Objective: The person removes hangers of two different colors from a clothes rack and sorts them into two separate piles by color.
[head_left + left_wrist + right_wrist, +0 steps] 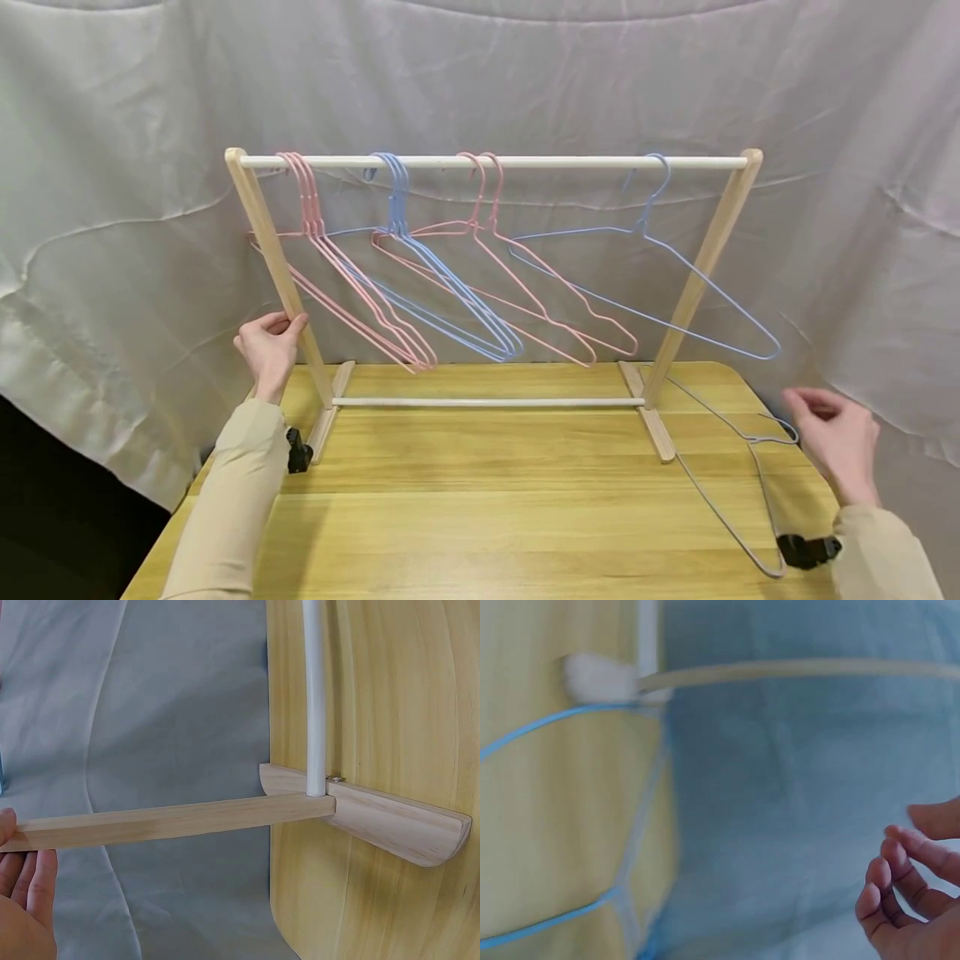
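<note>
My left hand (267, 350) pinches the left wooden post (264, 229) of a clothes rack between thumb and fingers. The left wrist view shows that hand (31, 900) at the post's end, at the frame's edge. On the right, my right hand (838, 442) is raised beside the table edge, fingers loosely bent, nothing between them. Nearest to it is a grey wire hanger (752, 439) at the table's right side, its hook just left of the fingertips. In the right wrist view the hanger (547, 718) looks bluish and blurred, apart from the right hand (922, 881).
From the rack's white top rail (570, 162) hang pink hangers (309, 196) at left, blue hangers (397, 196), two more pink hangers (495, 192) and one blue hanger (645, 225) at right. A lower white bar (487, 402) joins the feet on the wooden table (480, 517). Grey cloth (480, 83) hangs behind.
</note>
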### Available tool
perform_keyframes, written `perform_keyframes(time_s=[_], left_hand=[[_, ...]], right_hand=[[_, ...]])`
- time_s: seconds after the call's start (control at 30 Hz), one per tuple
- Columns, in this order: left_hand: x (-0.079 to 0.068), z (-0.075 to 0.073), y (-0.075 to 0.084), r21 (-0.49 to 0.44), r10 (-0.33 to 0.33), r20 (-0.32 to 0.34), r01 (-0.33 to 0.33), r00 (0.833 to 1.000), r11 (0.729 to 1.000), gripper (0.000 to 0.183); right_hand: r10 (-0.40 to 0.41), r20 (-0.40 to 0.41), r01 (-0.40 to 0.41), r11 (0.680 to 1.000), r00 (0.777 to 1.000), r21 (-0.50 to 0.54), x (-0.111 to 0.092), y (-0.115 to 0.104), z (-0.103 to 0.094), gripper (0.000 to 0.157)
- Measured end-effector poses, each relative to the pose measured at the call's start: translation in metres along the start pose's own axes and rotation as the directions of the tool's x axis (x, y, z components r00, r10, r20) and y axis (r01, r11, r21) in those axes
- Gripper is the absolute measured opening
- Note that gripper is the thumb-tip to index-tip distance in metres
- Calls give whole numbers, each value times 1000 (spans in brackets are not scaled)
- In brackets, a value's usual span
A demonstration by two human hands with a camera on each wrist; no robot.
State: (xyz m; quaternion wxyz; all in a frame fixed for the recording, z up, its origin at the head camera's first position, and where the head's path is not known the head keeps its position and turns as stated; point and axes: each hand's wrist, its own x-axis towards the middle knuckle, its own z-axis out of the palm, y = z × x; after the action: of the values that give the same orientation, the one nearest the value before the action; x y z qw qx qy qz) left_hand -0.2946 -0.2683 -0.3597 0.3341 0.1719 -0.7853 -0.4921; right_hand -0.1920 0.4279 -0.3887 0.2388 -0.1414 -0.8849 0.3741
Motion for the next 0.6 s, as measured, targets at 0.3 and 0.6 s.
perform_keyframes(time_s=[0.3,0.6], left_hand=[[1,-1,-1,15,-6,5,6,1000,1000,30],[0,-1,1,19,2,18,-3,1000,1000,31]], right_hand=[[-220,-54,219,852,974,476,29,-92,0,23],[-351,6,341,914,936,220,38,-140,13,18]])
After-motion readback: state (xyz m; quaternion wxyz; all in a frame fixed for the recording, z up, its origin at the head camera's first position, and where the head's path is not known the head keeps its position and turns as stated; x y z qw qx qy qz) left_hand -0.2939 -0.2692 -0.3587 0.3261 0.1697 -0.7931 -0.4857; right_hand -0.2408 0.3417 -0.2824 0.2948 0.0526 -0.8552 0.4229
